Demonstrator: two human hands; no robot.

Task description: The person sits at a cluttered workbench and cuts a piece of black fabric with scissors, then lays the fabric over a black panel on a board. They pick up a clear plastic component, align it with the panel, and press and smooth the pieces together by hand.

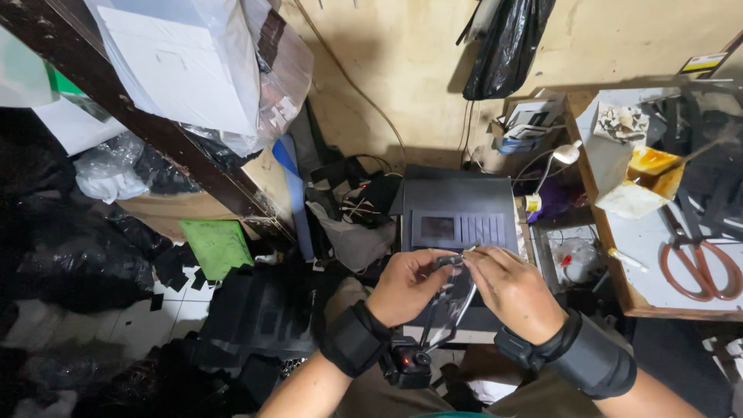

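Observation:
My left hand [408,285] and my right hand [512,290] meet in front of me, fingertips together. Both pinch a small dark piece with thin metal wire or a strap [453,298] that hangs down between my wrists. Each wrist wears a black band, and a small black camera with a red light [409,362] sits under the left wrist. Just beyond my hands stands a dark grey machine [457,213] with a small screen and ribbed panel.
A wooden worktable [619,286] at right carries red-handled scissors [700,267], a glue pot with a brush [654,170] and scraps. Black bags, cut black pieces and a green sheet [217,244] crowd the left floor. A white box sits on a slanted shelf [186,66].

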